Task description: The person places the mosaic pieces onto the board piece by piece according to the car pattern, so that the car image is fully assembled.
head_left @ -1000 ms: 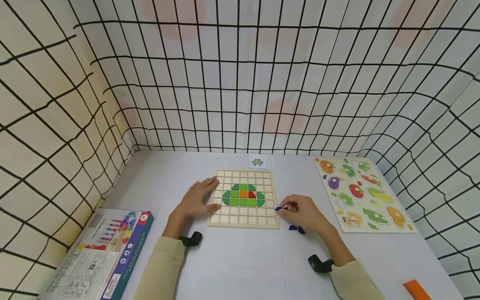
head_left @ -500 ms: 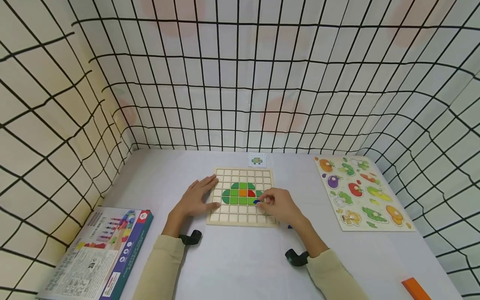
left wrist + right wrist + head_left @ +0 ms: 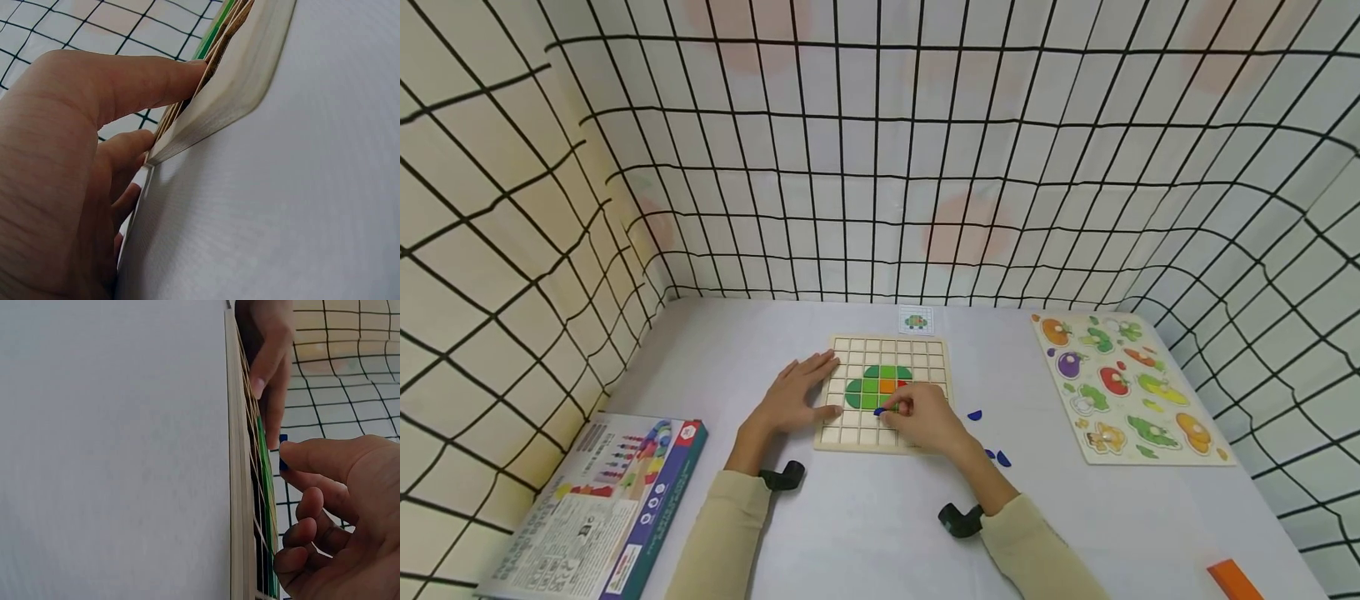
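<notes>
A wooden grid board [image 3: 842, 437] lies mid-table, with green, orange and red tiles [image 3: 870, 387] set in its squares. My left hand [image 3: 790, 400] rests along its left edge, fingers straight and spread, thumb [image 3: 169, 78] on the frame. Over the lower middle of the board, my right hand [image 3: 925, 412] pinches a small blue half-round piece [image 3: 284, 450] between thumb and forefinger; its other fingers are curled. That hand covers the board's right part and some tiles. To the board's right lie more blue pieces [image 3: 974, 415], one apart and two close together.
A small pattern card [image 3: 916, 320] lies behind the board. At the right is a vegetable puzzle board [image 3: 1131, 387], with an orange block [image 3: 1234, 578] at the front right. A printed box [image 3: 598, 500] lies at the left. Black wire mesh [image 3: 872, 179] stands around the table.
My right hand has carried the blue piece from beside the board leftward to over its lower middle. One blue piece now lies alone by the board's right edge. My left hand has stayed put.
</notes>
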`<state>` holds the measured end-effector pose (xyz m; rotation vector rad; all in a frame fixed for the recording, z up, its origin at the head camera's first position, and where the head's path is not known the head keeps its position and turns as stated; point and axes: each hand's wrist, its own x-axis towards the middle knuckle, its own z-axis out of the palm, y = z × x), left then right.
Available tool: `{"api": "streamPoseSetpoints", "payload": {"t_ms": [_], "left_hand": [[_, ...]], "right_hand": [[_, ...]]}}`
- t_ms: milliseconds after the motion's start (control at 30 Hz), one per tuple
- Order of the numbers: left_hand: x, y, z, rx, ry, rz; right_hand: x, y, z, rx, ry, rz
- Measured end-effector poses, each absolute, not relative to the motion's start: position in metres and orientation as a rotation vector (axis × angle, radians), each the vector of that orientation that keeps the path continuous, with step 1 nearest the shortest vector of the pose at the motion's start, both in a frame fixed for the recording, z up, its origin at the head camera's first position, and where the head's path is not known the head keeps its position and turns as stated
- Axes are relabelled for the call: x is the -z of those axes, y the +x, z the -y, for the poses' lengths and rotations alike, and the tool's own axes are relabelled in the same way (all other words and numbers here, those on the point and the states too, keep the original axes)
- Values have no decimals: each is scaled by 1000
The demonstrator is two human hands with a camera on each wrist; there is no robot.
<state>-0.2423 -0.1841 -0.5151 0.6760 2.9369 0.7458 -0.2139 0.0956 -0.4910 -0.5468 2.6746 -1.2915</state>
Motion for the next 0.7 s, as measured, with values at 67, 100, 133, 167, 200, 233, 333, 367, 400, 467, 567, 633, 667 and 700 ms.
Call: {"api": "streamPoseSetpoints", "payload": {"t_ms": [67,100,133,167,200,233,333,367,400,467,567,633,667,700], "left_hand": [[514,-242,184,-747,678,-2934],[514,-242,184,-746,677,-2935],[513,-241,184,-742,676,-2935],[513,-241,184,-743,677,-2937],[513,-241,183,-747,679,-2939],[513,-241,183,-745,676,-2939],[513,-241,183,-743,674,-2939],[513,-241,183,-746,677,-2936],[514,-241,183,-746,674,-2933],[514,-241,183,-747,673,-2929],[515,-242,183,-750,674,-2935],[514,-242,183,-751,669,-2939],[514,-242,183,-751,667,-2941],[514,-241,183,-755,666,-2941]], "right_hand": [[492,-214,-91,1258,-553,-2692],[493,-214,-89,1242,-554,-2698],[493,-214,-88,1235,-557,-2702],[493,-214,-86,1228,-558,-2706],[493,-213,-84,1218,-558,-2713],[493,-213,-83,1215,-558,-2717],[493,-212,-79,1226,-560,-2717],[493,-212,-78,1222,-555,-2721],[493,-212,-77,1217,-550,-2723],[493,-212,-75,1205,-545,-2730],[493,-211,-73,1181,-533,-2745],[493,-211,-72,1174,-533,-2753],[493,-211,-72,1176,-532,-2753],[493,-211,-72,1176,-529,-2755]]}}
